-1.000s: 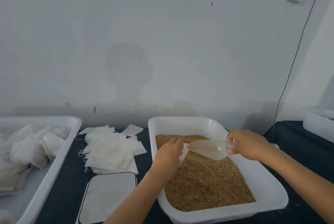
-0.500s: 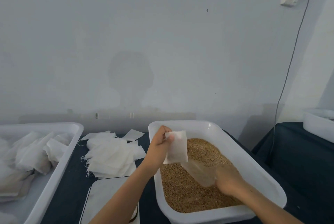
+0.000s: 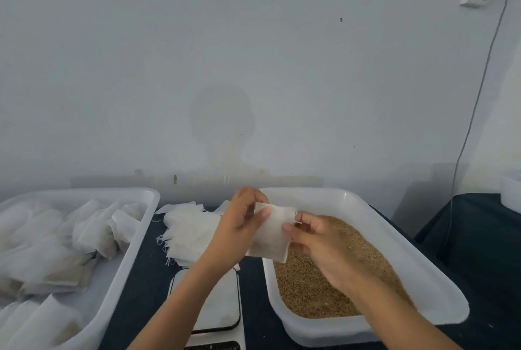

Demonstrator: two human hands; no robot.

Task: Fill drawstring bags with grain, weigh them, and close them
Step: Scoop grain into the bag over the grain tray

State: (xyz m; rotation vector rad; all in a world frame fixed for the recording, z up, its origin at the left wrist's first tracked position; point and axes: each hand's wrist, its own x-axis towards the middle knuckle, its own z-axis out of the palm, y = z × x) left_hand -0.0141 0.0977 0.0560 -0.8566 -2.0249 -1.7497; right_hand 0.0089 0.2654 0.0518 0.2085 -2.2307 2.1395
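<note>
Holding one white drawstring bag (image 3: 271,232) at centre frame, above the left rim of the grain tray (image 3: 375,217): left hand (image 3: 239,227) pinching its upper left edge, right hand (image 3: 315,239) pinching its right edge by the string. Changed since half a second ago: right hand up out of the grain (image 3: 315,287) and onto the bag; scoop no longer seen. Counted: two hands, one held bag, two large white trays, left tray (image 3: 132,248) with filled bags, one scale (image 3: 222,310) at lower centre, one pile of empty bags (image 3: 189,229).

Both hands raised together, left (image 3: 239,225) and right (image 3: 315,239), fingers pinching
</note>
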